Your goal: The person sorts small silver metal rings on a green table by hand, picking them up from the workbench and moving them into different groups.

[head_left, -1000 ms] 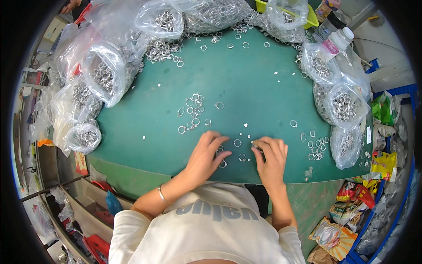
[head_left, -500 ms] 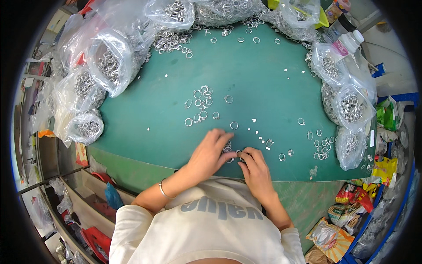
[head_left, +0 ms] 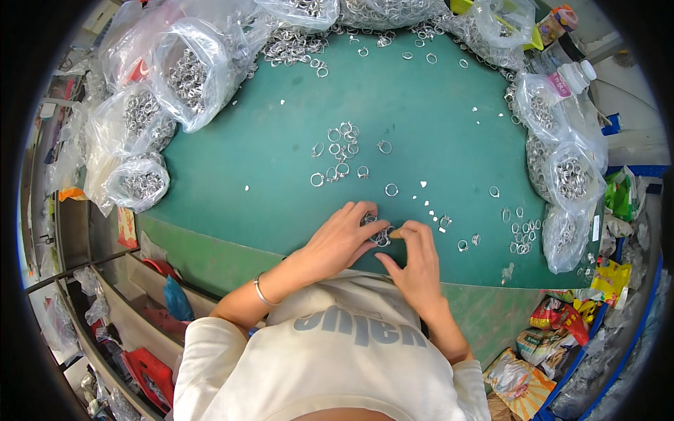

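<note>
Silver-coloured rings [head_left: 380, 236] sit in a small bunch near the front edge of the green table mat [head_left: 281, 217]. My left hand [head_left: 338, 237] curls round the bunch from the left, its fingers and thumb gathered on it and hiding part of it. From the right, my right hand [head_left: 415, 268] reaches in with the thumb apart from the bent fingers. Its index fingertip, with something tan at the tip, is by the bunch. Beyond my hands lies a loose group of rings [head_left: 342, 149], and a single ring [head_left: 391, 189] is nearer.
Clear plastic bags of rings, such as one bag [head_left: 188, 81] at left and another bag [head_left: 570, 175] at right, line the table's sides and far edge. Small white scraps [head_left: 423, 184] and a ring cluster [head_left: 523, 236] lie to the right. A white bottle [head_left: 574, 76] stands far right.
My right thumb and fingers have parted from a pinch. My left hand has settled round the ring bunch, which shows more now. The whole view has shifted slightly.
</note>
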Demonstrator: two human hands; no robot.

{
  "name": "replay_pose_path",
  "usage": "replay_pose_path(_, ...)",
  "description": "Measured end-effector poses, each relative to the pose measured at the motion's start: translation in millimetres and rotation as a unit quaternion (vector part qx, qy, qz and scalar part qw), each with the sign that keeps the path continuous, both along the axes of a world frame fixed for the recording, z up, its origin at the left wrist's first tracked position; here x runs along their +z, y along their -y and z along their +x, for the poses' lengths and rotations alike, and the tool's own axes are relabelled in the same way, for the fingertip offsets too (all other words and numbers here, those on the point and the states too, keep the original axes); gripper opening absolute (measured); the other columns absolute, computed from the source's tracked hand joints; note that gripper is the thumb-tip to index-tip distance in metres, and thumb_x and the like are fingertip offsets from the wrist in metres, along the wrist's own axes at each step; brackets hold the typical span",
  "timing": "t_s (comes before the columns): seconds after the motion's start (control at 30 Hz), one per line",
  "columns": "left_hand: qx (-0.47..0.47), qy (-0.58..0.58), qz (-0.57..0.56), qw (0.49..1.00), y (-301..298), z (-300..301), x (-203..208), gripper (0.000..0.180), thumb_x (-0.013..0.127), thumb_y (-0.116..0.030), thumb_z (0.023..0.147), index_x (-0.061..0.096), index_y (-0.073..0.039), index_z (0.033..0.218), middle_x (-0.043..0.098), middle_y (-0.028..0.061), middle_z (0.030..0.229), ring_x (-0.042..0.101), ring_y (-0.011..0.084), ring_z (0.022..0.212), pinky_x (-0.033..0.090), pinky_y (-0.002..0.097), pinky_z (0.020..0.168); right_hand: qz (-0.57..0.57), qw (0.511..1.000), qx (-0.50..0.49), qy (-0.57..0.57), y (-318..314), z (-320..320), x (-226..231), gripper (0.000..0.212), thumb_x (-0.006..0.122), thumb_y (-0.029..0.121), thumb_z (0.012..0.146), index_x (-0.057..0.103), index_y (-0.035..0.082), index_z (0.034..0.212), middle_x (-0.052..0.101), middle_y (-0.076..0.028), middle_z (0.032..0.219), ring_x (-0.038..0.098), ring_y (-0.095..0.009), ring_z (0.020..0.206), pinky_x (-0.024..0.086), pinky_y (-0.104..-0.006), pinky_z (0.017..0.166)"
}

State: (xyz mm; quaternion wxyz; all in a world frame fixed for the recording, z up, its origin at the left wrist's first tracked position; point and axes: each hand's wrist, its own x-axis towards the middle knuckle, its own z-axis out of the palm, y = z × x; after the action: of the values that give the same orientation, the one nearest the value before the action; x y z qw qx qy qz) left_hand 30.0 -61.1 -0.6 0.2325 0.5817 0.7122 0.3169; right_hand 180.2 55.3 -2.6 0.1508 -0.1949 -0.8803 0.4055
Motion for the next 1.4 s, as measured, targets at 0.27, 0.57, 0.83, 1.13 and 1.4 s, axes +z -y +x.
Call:
replay_pose_path(0.27,0.022,0.036,0.004,0.999,0,0,6,0.042,0.074,-0.010,0.074,0.060,-0.006,0.114,0.046,0.0128,0.116,0.049,0.0301,0.096,0.046,0.0384,0.079,0.098,0.995,0.026,-0.010,-4,7,-15,0.022,0.064,0.000,0.075,0.060,0.003,0.096,0.056,-0.009,0.093,0.052,-0.028,0.086,0.041,-0.0393,0.074)
replay_pose_path(0.57,-0.010,-0.041,0.020,0.999,-14,-3,-7,0.031,0.070,-0.014,0.077,0.063,-0.006,0.105,0.051,0.0108,0.108,0.050,0.0293,0.092,0.046,0.0386,0.076,0.102,0.993,0.061,-0.014,-11,2,-5,0.020,0.065,-0.001,0.075,0.058,0.001,0.094,0.059,-0.012,0.099,0.054,-0.030,0.088,0.043,-0.0381,0.073)
replay_pose_path(0.83,-0.003,-0.054,0.035,0.998,-13,0,-4,0.024,0.067,-0.011,0.079,0.061,-0.004,0.101,0.050,0.0101,0.102,0.051,0.0286,0.089,0.046,0.0380,0.075,-0.159,0.982,-0.097,0.023,-43,18,5,0.012,0.065,-0.004,0.080,0.062,0.000,0.090,0.065,-0.005,0.085,0.052,-0.008,0.064,0.042,-0.0218,0.057)
replay_pose_path(1.13,0.001,-0.071,0.065,0.995,-10,3,-28,0.025,0.068,-0.005,0.077,0.060,-0.006,0.100,0.052,0.0124,0.098,0.050,0.0320,0.087,0.045,0.0382,0.075,-0.149,0.962,-0.144,-0.175,-174,-39,19,0.010,0.062,0.000,0.084,0.062,0.001,0.093,0.065,-0.002,0.086,0.055,-0.008,0.071,0.045,-0.0219,0.064)
replay_pose_path(1.4,0.037,-0.009,0.051,0.998,-10,-3,-21,0.024,0.066,-0.004,0.080,0.060,-0.006,0.103,0.051,0.0131,0.100,0.050,0.0325,0.089,0.044,0.0385,0.077,-0.236,0.935,-0.167,-0.208,-264,-131,53,0.012,0.065,0.005,0.084,0.062,0.003,0.095,0.064,0.000,0.082,0.057,-0.008,0.072,0.043,-0.0215,0.062)
